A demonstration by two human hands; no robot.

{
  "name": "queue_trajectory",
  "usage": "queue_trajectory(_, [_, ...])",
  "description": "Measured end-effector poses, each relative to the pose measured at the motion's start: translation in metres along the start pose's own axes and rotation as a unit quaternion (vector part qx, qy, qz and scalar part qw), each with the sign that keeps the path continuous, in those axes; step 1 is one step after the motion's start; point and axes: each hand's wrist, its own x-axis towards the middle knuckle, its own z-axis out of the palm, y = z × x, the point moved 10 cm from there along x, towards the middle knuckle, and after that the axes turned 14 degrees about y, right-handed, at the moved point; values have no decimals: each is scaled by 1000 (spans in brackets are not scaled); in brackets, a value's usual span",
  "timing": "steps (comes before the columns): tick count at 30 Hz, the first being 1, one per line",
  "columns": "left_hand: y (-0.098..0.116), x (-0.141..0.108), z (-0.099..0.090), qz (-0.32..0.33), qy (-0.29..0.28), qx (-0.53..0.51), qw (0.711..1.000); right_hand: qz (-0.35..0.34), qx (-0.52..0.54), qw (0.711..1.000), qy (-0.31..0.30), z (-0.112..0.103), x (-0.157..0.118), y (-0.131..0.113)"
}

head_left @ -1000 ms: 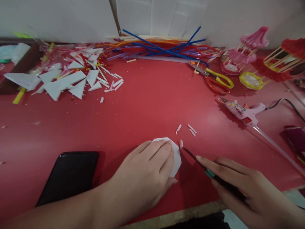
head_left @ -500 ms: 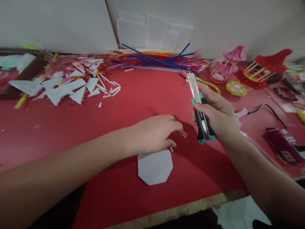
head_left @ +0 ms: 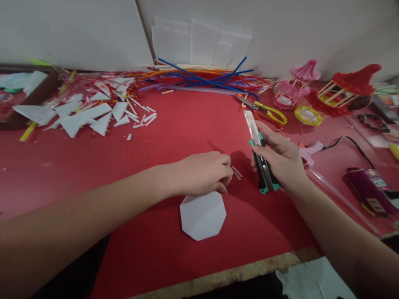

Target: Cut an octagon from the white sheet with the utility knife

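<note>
My right hand [head_left: 279, 155] is wrapped round a utility knife [head_left: 263, 164] with a green and black handle. Its broad blade sticks out, pointing up and away from me above the red tabletop. Just beyond the far edge of a white octagonal piece of board [head_left: 203, 218], my left hand [head_left: 208, 174] is low over the table with its fingers curled together. What those fingers hold, if anything, is hidden. Thin white strips [head_left: 237, 172] lie right beside the left fingertips.
White offcuts [head_left: 85, 116] are heaped at the back left. Coloured pipe cleaners [head_left: 199, 79] lie along the wall. Yellow-handled scissors [head_left: 271, 112], a pink glue gun [head_left: 310, 153], a purple power strip [head_left: 372, 189] and small red [head_left: 355, 81] and pink [head_left: 305, 70] roofed models occupy the right side.
My left fingers have curled inward and drawn slightly left, near the strips. My right hand has come down a little with the utility knife, uncovering more of the scissors and glue gun.
</note>
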Motion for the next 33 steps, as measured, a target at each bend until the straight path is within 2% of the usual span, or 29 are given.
queue_trajectory(4, [-2, -2, 0, 25, 50, 26, 998, 0, -9, 1000, -4, 2, -2, 1])
queue_trajectory(9, [-4, -1, -12, 54, 121, 59, 989, -11, 7, 1000, 3, 0, -1, -3])
queue_trajectory(11, [2, 0, -12, 99, 122, 54, 986, -19, 17, 1000, 17, -5, 2, -6])
queue_trajectory(14, [16, 1, -5, 191, 91, 30, 977, -23, 41, 998, 52, -15, 8, -7])
queue_trajectory(16, [17, 4, 1, 221, 68, 22, 973, -22, 47, 996, 66, -19, 11, -7])
queue_trajectory(20, [12, 17, 6, 228, 59, -33, 971, -15, 40, 997, 67, -19, 13, -4])
queue_trajectory(25, [7, 29, 5, 213, 104, -64, 969, -21, 39, 998, 54, -16, 12, -3])
queue_trajectory(30, [-8, 27, -4, 175, 150, -16, 973, -13, 28, 998, 57, -16, 10, -5])
queue_trajectory(33, [-24, 20, -12, 149, 156, 46, 975, -14, 41, 998, 55, -16, 10, -6])
